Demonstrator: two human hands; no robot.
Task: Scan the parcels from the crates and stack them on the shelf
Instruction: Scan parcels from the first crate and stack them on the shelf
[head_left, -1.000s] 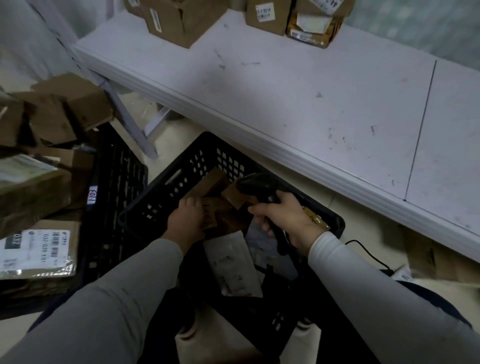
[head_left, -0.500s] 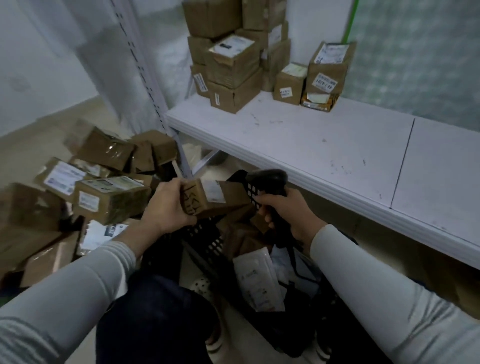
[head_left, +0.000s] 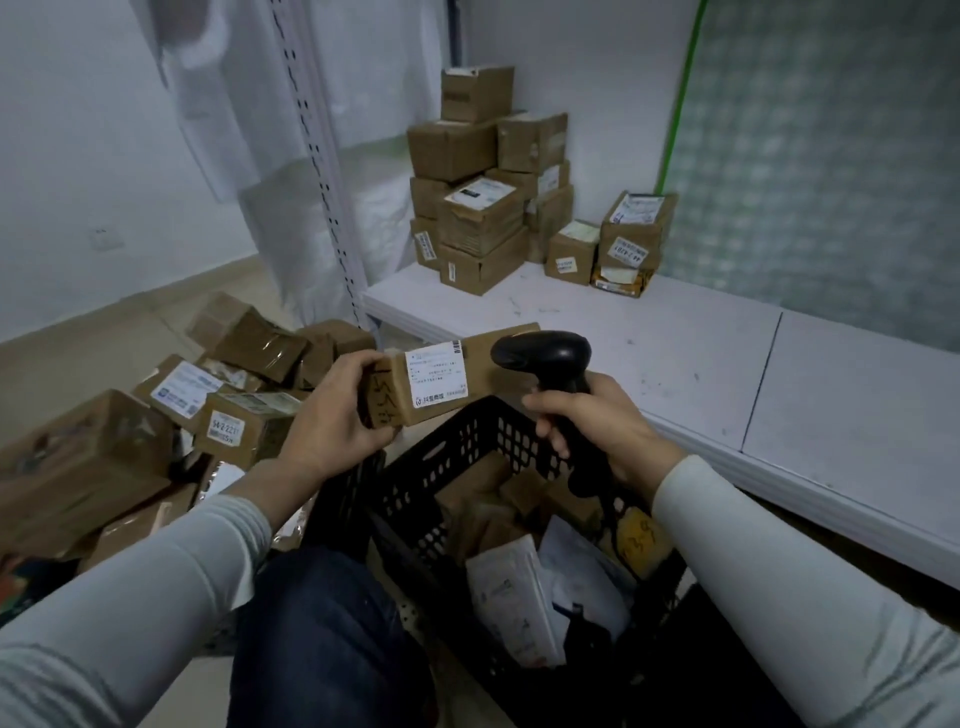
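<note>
scan station, live

we've got the left grip (head_left: 332, 421) wrapped round a labelled parcel (head_left: 441, 382), held above the black crate (head_left: 452, 441), label facing us. right grip (head_left: 597, 421) clenched on the scanner (head_left: 545, 353) handle, head just beside the parcel. shelf (head_left: 675, 364) w/ stacked boxes (head_left: 478, 218) behind.

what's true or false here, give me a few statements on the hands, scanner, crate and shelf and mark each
1. The left hand holds a box with its label facing the camera. True.
2. The right hand is empty. False: it grips the scanner.
3. The crate is empty. False: parcels lie in it.
4. A stack of boxes stands on the shelf. True.
</note>
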